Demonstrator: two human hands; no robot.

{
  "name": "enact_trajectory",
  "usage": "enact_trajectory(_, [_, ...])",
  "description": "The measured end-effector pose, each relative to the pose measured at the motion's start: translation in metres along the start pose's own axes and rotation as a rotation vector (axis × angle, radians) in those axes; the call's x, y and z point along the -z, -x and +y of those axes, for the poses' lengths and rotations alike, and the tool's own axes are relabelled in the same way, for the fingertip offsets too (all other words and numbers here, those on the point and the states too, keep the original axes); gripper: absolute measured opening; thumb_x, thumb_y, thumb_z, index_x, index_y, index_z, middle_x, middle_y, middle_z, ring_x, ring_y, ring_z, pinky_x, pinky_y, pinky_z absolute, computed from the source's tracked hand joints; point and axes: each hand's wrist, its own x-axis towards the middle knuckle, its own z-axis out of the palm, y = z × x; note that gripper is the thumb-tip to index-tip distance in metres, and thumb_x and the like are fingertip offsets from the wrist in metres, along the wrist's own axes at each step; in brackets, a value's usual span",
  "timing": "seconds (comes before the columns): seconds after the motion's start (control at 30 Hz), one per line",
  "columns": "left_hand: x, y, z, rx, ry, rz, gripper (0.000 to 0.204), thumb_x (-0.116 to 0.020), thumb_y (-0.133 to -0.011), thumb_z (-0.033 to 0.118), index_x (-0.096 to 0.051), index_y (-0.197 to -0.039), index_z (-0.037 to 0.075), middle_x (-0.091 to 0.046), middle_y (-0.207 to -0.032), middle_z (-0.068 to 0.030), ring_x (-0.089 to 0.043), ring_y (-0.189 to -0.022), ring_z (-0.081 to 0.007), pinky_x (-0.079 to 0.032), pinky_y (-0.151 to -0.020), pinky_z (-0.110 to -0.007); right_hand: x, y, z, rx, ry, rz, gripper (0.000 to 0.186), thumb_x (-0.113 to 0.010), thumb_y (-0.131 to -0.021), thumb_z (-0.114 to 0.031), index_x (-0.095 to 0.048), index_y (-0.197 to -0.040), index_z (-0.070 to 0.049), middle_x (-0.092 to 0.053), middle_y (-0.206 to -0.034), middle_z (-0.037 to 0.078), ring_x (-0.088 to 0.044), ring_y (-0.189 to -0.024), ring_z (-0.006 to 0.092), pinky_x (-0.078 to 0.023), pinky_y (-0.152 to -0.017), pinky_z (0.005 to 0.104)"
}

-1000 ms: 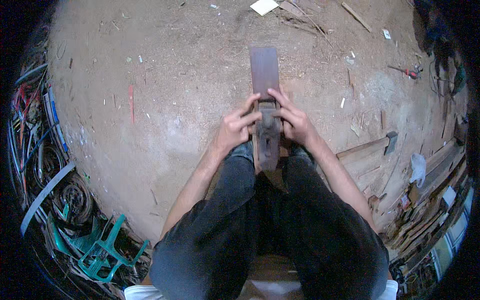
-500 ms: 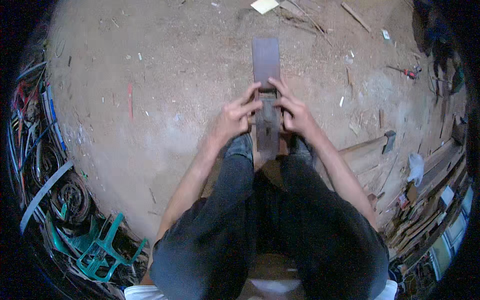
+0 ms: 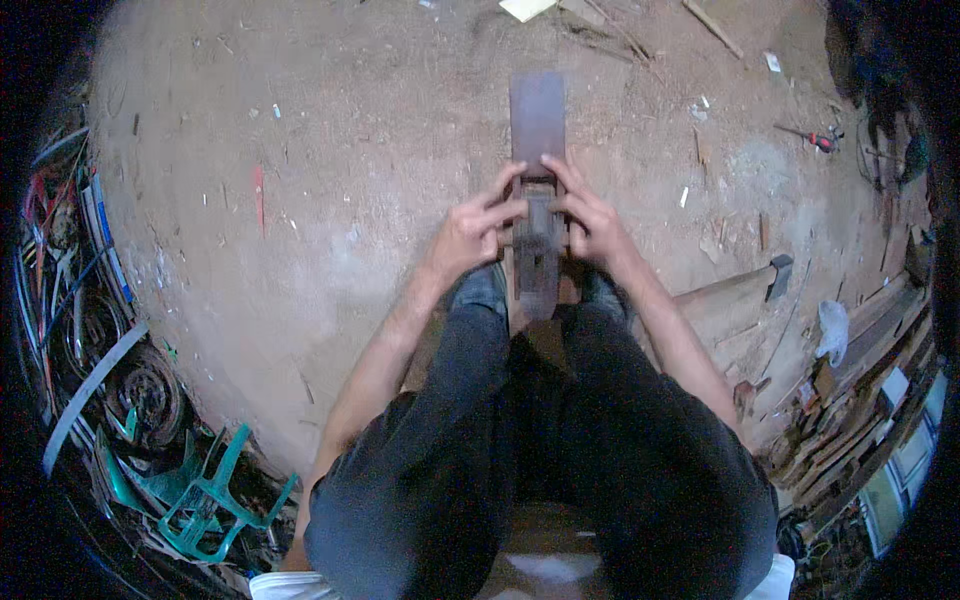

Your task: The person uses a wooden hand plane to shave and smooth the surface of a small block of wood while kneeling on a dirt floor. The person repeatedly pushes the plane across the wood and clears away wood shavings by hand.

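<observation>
A long, dark block that looks like a wooden hand plane (image 3: 538, 115) lies lengthwise between my feet, its far end pointing away from me. My left hand (image 3: 474, 228) grips its left side, index finger stretched along the edge near the block's middle. On the opposite side, my right hand (image 3: 596, 226) holds it in a matching way, fingertips on the upper face. A narrow slot and a greyish inner piece show between the two hands. Short side handles seem to sit under my palms, mostly hidden by the fingers. My shoes flank the near end.
To the right lie an axe (image 3: 778, 278), a red-handled screwdriver (image 3: 822, 143), a crumpled plastic bag (image 3: 832, 330) and stacked scrap planks (image 3: 850, 425). A broken green plastic chair (image 3: 215, 510) and tangled strips fill the left edge. A red strip (image 3: 260, 195) rests on the dusty floor.
The view has shifted very slightly. Both hands keep the same grip on the hand plane, which lies practically as before.
</observation>
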Motion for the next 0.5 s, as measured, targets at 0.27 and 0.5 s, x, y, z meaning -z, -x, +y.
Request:
enact_trajectory(0.27, [-0.038,0.047,0.022,-0.032,-0.111,-0.001,0.038,-0.065,-0.078,-0.011,-0.077,-0.110,0.006,-0.056,-0.151,-0.0126,-0.067,-0.123,-0.0296,-0.061,-0.093,-0.037,-0.008,0.083,-0.011,-0.041,0.002,-0.098,0.027,-0.061,-0.079,0.008,-0.064,-0.105,0.002,-0.042,-0.162,0.019,-0.021,-0.154,0.0494,-0.027,-0.125,0.0573])
enact_trajectory(0.5, [0.017,-0.035,-0.005,-0.025,-0.027,0.084,0.050,-0.055,-0.070,-0.015,-0.076,-0.111,0.007,-0.060,-0.148,-0.0144,-0.071,-0.118,-0.0290,-0.061,-0.089,-0.038,0.014,-0.034,0.004,0.021,0.048,0.019,0.038,-0.054,-0.070,0.017,-0.064,-0.103,0.002,-0.041,-0.162,0.016,-0.028,-0.153,0.0430,-0.039,-0.120,0.0486])
